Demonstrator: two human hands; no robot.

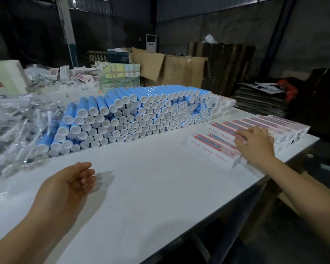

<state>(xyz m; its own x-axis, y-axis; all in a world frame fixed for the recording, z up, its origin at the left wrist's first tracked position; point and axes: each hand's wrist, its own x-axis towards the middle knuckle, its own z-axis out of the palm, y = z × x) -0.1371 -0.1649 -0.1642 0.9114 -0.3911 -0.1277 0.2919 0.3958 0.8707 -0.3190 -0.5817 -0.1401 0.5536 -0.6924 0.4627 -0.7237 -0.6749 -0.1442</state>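
Pink-and-white cartons (213, 144) lie at two o'clock on the bench (151, 197), their long axes running roughly ten to four. The right hand (255, 143) rests spread-fingered on them, gripping none. The left hand (69, 185), open and empty, hovers at seven, well apart.

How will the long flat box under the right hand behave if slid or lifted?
Probably slides easily: the box lies flat on the smooth white table. Unlikely to roll or tip, being long and low. It looks like thin card, with an end flap seemingly ajar, so likely light and easily crushed if the right hand squeezes.
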